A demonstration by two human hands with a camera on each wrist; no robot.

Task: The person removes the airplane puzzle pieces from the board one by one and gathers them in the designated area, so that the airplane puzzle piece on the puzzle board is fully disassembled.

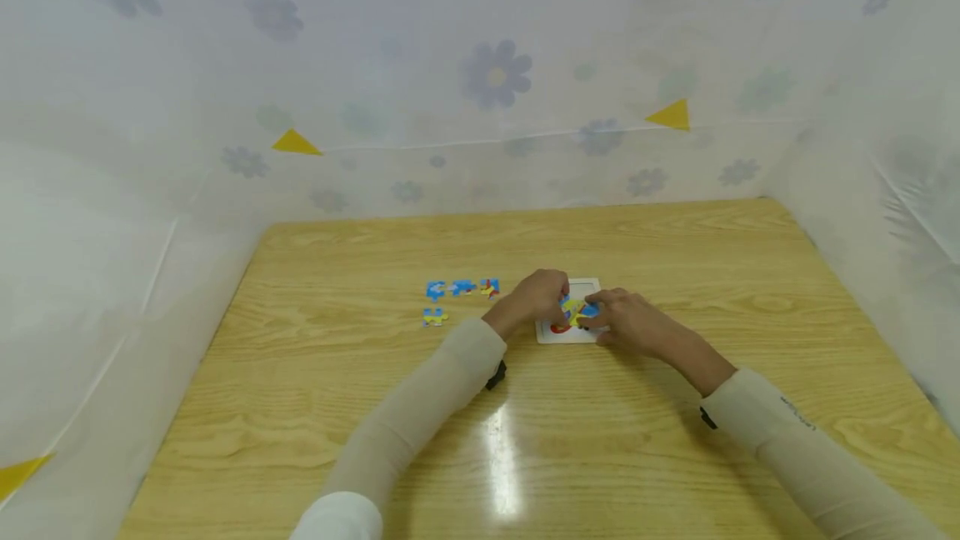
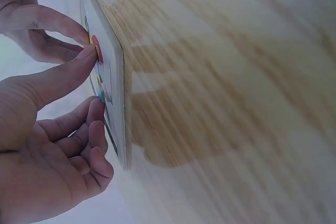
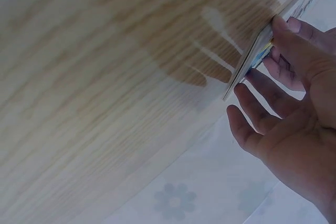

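Observation:
A white-bordered puzzle board [image 1: 551,337] lies on the table with blue, yellow and red jigsaw pieces [image 1: 573,312] in it. My left hand [image 1: 536,297] comes over its left side. In the left wrist view, its thumb [image 2: 83,59] and a bent finger span part of the picture, apparently pinching a jigsaw piece [image 2: 97,50]. From the right, my right hand [image 1: 633,322] reaches over the board, its fingers touching the pieces. Its thumb [image 3: 281,27] rests at the board's near edge, and the other fingers spread loosely. The hands partly cover the pieces.
Several loose jigsaw pieces lie left of the board: a row with a blue piece [image 1: 462,287] and a blue-and-red piece [image 1: 490,287], and a yellow-blue piece [image 1: 433,317] nearer. Flowered white sheeting [image 1: 450,165] encloses the wooden table [image 1: 337,423] at the back and sides.

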